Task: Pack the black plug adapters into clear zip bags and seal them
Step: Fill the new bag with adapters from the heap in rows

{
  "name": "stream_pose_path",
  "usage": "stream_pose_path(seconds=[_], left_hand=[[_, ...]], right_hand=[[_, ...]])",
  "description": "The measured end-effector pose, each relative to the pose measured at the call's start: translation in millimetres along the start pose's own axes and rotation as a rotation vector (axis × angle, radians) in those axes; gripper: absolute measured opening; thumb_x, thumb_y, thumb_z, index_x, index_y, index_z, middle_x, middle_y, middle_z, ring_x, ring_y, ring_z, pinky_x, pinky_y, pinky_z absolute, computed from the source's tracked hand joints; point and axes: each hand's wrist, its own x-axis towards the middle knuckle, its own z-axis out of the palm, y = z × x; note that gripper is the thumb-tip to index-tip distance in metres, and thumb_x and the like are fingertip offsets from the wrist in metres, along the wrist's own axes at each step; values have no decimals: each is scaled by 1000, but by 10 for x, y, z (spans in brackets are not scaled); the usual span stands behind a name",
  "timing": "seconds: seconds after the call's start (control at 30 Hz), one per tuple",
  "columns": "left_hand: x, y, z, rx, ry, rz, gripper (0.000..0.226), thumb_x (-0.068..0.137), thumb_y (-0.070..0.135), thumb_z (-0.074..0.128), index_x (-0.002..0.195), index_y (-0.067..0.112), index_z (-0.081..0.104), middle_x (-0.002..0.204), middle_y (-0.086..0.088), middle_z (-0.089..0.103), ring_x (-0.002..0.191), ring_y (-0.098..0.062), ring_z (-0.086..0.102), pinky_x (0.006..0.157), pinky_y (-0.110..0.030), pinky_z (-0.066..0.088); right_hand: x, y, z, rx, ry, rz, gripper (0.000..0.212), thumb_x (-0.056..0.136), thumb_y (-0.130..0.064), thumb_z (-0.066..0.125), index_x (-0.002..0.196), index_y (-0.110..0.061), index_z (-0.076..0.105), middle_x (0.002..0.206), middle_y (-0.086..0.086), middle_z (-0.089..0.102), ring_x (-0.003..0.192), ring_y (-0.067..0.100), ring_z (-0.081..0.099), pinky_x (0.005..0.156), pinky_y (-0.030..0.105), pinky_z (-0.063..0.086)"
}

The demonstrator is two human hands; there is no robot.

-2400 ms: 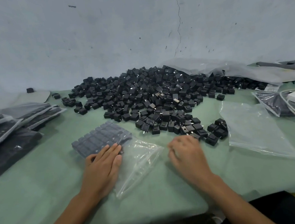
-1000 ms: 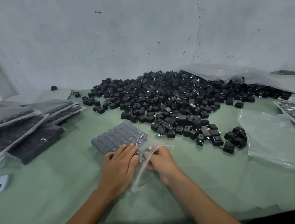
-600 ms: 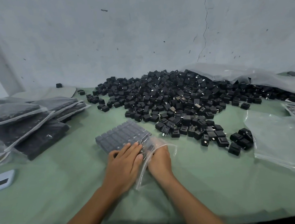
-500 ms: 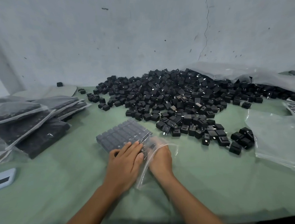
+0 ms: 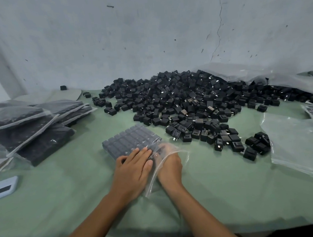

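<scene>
While I watch, step: filling the bag (image 5: pixel 133 141), adapters in rows inside.
Left hand (image 5: pixel 132 171): flat on bag.
Right hand (image 5: pixel 167 163): inside bag mouth, grip unclear.
Next: more from pile (image 5: pixel 188 104), then seal.

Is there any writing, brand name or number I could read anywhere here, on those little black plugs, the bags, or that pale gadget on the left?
None can be read.
Black plug adapters: no legible markings; too small.
Clear zip bag: no print visible.
Pale device: dark panel, no legible text.
</scene>
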Motion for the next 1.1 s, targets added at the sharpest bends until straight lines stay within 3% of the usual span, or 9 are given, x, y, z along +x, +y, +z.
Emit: stream_pose_path(seconds=[0.07, 0.27, 0.37, 0.5, 0.6, 0.77, 0.9, 1.1], left_hand=[[-2, 7, -9, -4, 14, 5, 53, 103, 47, 21, 138, 32, 58, 143, 14, 54, 137, -9, 44, 99, -31, 28], [-13, 26, -30, 5, 22, 10, 53, 102, 46, 22, 138, 30, 58, 143, 11, 55, 137, -12, 46, 98, -33, 29], [-4, 35, -42, 11, 4, 10, 55, 102, 46, 20, 139, 30, 57, 144, 11, 53, 138, -12, 45, 99, -33, 28], [-2, 34, -50, -2, -8, 18, 55, 102, 46, 20, 140, 30, 56, 145, 10, 52, 139, -12, 44, 101, -36, 29], [44, 28, -76, -11, 2, 30, 55, 100, 48, 21, 134, 29, 61, 141, 9, 57, 134, -12, 49, 100, -37, 32], [279, 36, -112, -50, -56, 91, 44, 100, 47, 16, 110, 30, 56, 113, 15, 61, 112, -11, 57, 99, -33, 34], [250, 25, -19, -4, -3, 103, 46, 103, 41, 21, 133, 29, 54, 139, 12, 57, 134, -11, 47, 102, -30, 26], [261, 6, -3, 30, -71, 95, 60, 101, 48, 12, 146, 31, 48, 151, 12, 45, 141, -10, 39, 107, -31, 25]], right_hand=[[5, 0, -11, -18, -25, -18, 11, 96, -26, 59, 103, -22, 65, 91, -6, 65, 92, 20, 65, 80, 26, 46], [13, 42, -47, -47, -153, -80, 23, 97, -22, 53, 116, -19, 65, 106, 3, 71, 98, 21, 65, 87, 26, 46], [28, 69, -57, -46, -172, -68, 21, 96, -24, 54, 114, -17, 62, 102, 1, 70, 95, 21, 65, 77, 19, 41], [29, 94, -32, -87, -188, -54, 23, 95, -26, 55, 116, -20, 63, 103, -1, 71, 96, 19, 66, 83, 24, 47], [31, 113, -3, -106, -192, -55, 22, 96, -28, 55, 112, -18, 65, 103, 1, 71, 96, 20, 65, 79, 19, 42], [21, 61, 12, -60, -142, 11, 46, 85, -57, 33, 115, -29, 54, 68, -17, 50, 74, 12, 56, 67, 19, 32], [22, 82, 29, -21, -97, -37, 47, 77, -66, 25, 110, -41, 47, 68, -22, 52, 62, -1, 49, 60, 13, 33], [40, 117, 25, -27, -119, -42, 42, 86, -54, 33, 118, -32, 50, 75, -18, 54, 76, 12, 57, 68, 19, 34]])
